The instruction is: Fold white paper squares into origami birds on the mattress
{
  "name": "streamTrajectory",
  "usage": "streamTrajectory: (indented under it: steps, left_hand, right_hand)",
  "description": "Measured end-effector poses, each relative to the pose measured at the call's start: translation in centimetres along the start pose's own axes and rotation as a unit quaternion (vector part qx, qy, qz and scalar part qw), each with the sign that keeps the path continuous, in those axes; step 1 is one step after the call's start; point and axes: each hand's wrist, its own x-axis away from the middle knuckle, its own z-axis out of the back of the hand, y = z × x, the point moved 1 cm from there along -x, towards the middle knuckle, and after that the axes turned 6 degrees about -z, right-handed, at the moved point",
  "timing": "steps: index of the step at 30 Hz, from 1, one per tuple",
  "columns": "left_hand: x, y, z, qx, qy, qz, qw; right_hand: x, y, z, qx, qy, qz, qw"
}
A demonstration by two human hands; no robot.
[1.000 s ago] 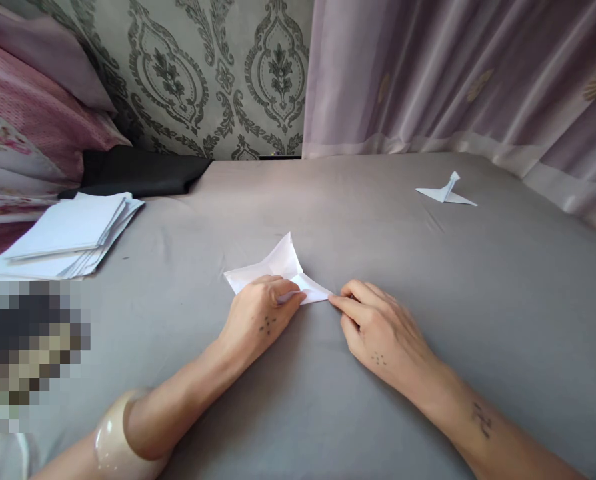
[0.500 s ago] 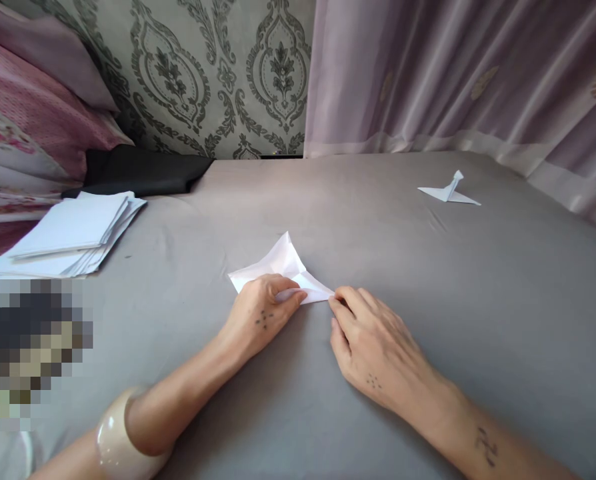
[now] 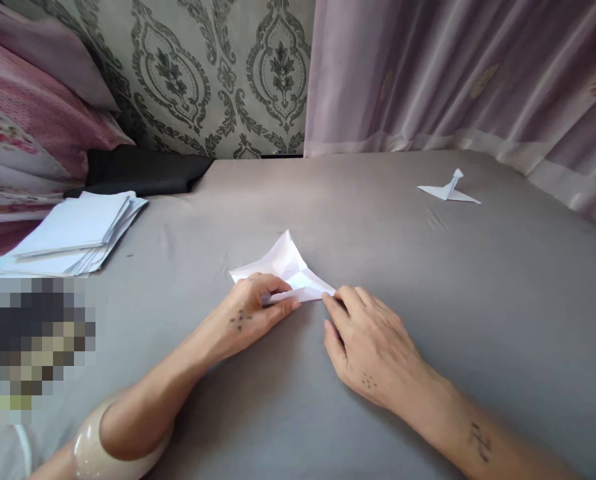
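Observation:
A white sheet of folded paper [image 3: 281,257] lies on the grey cloth, creased, with one point sticking up at the back. My left hand [image 3: 248,307] has its thumb in front of the near flap and its fingers behind it, so the flap sits loosely between them. At the right-hand corner, my right hand [image 3: 373,340] holds the narrow tip with its fingertips, while its thumb stands apart on the cloth. The other fingers of my left hand are partly hidden by the paper.
A stack of white paper [image 3: 73,227] lies at the left, before a black cover [image 3: 143,170]. Far right stands a folded paper bird [image 3: 448,191]. Curtains [image 3: 403,73] and a patterned wall [image 3: 223,73] border the grey cloth [image 3: 288,413]. A blurred patch covers the left edge.
My left hand has slid a little left along the flap and its thumb has opened away. My right fingers have moved onto the paper's tip, their thumb shifting left. The paper hardly moves.

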Motion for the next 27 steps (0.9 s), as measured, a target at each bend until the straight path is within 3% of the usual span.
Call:
streamTrajectory:
  steps: [5, 10, 16, 27]
  left_hand:
    - [-0.07, -0.36, 0.01, -0.007, -0.013, -0.023, 1.000]
    - [-0.33, -0.35, -0.26, -0.027, 0.015, 0.015, 0.999]
    - [-0.53, -0.31, -0.56, -0.085, 0.027, -0.005, 0.996]
    - [-0.56, -0.79, -0.58, -0.062, 0.064, 0.033, 0.995]
  right_hand:
    - [0.02, -0.09, 0.11, 0.004, -0.006, -0.005, 1.000]
    - [-0.08, -0.23, 0.18, 0.011, -0.006, -0.003, 1.000]
    - [-0.20, -0.45, 0.11, 0.020, -0.013, -0.002, 1.000]
    - [-0.17, -0.85, 0.18, 0.040, -0.030, -0.001, 0.999]
